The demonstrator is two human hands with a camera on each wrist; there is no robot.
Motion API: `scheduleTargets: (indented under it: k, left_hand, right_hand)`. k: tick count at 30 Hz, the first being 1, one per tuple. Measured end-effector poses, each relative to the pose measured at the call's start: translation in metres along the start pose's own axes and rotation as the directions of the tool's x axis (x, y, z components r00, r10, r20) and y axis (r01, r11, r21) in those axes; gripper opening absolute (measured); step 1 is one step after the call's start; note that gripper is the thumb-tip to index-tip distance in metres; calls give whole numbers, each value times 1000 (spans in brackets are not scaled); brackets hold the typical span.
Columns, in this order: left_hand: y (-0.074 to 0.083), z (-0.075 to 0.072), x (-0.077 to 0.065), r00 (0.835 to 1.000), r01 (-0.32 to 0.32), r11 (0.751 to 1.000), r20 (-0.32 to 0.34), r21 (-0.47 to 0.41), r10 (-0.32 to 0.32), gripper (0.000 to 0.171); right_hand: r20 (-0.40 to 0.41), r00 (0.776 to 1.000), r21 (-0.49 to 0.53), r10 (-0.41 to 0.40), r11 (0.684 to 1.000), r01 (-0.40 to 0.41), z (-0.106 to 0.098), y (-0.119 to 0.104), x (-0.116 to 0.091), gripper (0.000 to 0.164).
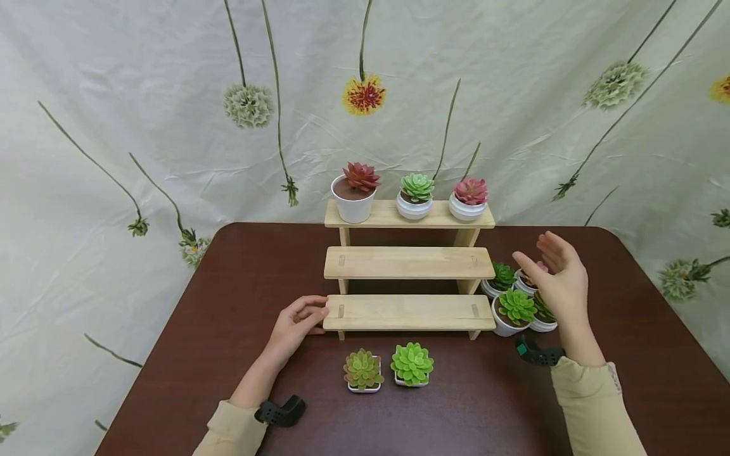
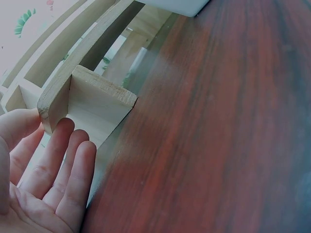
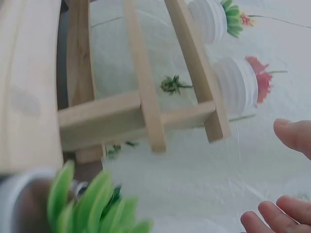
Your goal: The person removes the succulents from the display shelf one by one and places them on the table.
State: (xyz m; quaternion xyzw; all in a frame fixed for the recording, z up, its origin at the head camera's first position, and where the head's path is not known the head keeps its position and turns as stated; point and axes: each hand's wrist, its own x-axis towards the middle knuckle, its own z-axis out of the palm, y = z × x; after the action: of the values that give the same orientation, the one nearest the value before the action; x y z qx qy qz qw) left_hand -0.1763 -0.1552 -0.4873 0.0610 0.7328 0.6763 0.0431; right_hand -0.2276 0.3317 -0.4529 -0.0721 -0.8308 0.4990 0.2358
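Note:
A three-step wooden stand (image 1: 407, 312) rises in the middle of the table. My left hand (image 1: 299, 320) is at the left end of its lowest step; in the left wrist view, the thumb and fingertips meet the step's end (image 2: 53, 104). On the right, my right hand (image 1: 561, 278) is raised with nothing in it, thumb apart from the fingers. Beside it, against the stand's right side, a cluster of potted succulents includes a bright green one (image 1: 516, 307) and a dark green one (image 1: 503, 277). In the right wrist view, green leaves (image 3: 92, 208) show below the hand's left.
The top step bears a red succulent (image 1: 355, 196), a pale green one (image 1: 416, 193) and a pink one (image 1: 470, 195), all in white pots. Before the stand sit a reddish-green succulent (image 1: 363, 369) and a light green one (image 1: 412, 364). A flowered cloth (image 1: 171, 114) hangs behind the table.

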Motion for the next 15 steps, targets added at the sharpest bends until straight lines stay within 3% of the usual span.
scheduleTargets:
  k: [3,7,10,13,15]
  left_hand:
    - [-1,0,1,1000,-2,1000,-3,2,2,35]
    - [-1,1,1,1000,10,1000,-13,0,-10,34]
    - [-1,1,0,1000,11,1000,-15,-2,-11,34]
    - [-1,1,0,1000,8,1000,-12,-1,-8,34]
    - [-1,1,-1,1000,9,1000,-11,-1,-9,35]
  right_hand:
    - [1,1000,-63,4,998,-4,8,-5,7,77]
    - [47,999,60,5,998,-8,13,-53,0,77]
    - [67,998,98,21,995,-27,17,-94,-8,78]
    - [95,995,66,32,997,-39,21,-124,-11,78]
    - [114,993,66,36,997,-44,25,-131,-9,77]
